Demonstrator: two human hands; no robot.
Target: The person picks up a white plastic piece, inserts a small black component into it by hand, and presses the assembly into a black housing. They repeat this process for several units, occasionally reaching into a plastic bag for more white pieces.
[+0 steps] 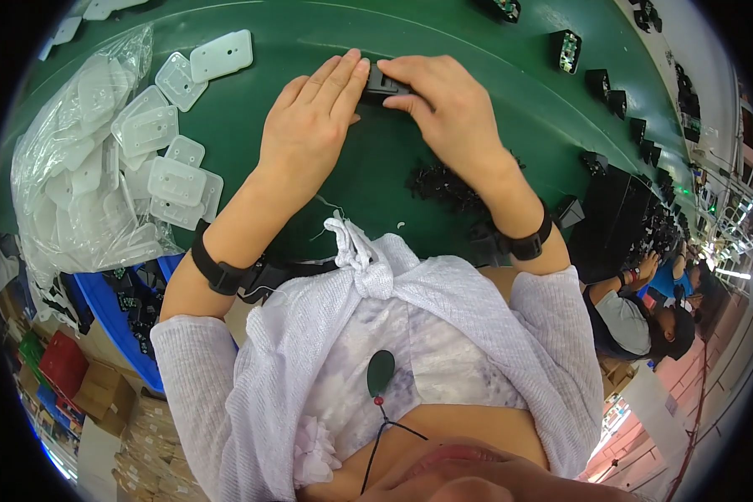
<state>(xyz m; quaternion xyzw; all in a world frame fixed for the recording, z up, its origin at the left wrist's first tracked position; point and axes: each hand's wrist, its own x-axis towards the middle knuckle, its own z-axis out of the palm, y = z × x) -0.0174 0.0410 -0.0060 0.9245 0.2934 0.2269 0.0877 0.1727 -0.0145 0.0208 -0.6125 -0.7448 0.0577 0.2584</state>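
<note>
Near the far side of the green work surface, a small black plastic housing (383,84) lies between my hands. My right hand (456,100) pinches its right end, with the thumb on the near side and the fingers on the far side. Stretched out and close together, the fingers of my left hand (308,121) lie against the left end of the housing; the left thumb is mostly hidden. A tangle of small black parts (443,186) sits on the surface below my right wrist.
Translucent white plates (178,181) lie loose on the left, beside a clear plastic bag (38,180) full of them. A blue bin (109,322) holds black parts. Black housings with circuit boards (567,52) stand along the right, near a black box (612,213) and another person (632,326).
</note>
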